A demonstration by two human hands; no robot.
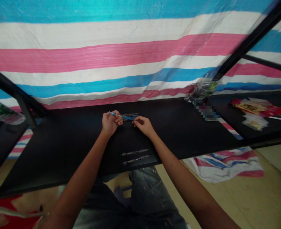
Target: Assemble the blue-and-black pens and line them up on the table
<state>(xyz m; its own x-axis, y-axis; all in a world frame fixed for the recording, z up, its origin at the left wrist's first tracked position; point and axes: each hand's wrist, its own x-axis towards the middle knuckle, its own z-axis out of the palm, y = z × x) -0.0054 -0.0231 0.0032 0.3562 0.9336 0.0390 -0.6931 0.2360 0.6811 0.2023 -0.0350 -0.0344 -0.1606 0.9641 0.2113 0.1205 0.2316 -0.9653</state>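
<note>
My left hand (111,123) is closed around a slim pen with a light-blue end (112,113) that sticks up past the thumb. Between my hands lies a small group of pens (130,114), dark and blue, on the black tabletop (78,133). My right hand (143,125) pinches the right end of a blue pen (129,118) in that group; its fingertips partly cover it. Closer to me, two clear-and-dark pens (135,152) (136,159) lie side by side, apart from both hands.
Crumpled clear plastic (201,89) sits at the back right, beside a blurred-out item (206,109). Red and clear packets (257,108) lie on the right-hand table. Black metal frames (27,105) rise at both sides. A striped sheet (107,57) hangs behind.
</note>
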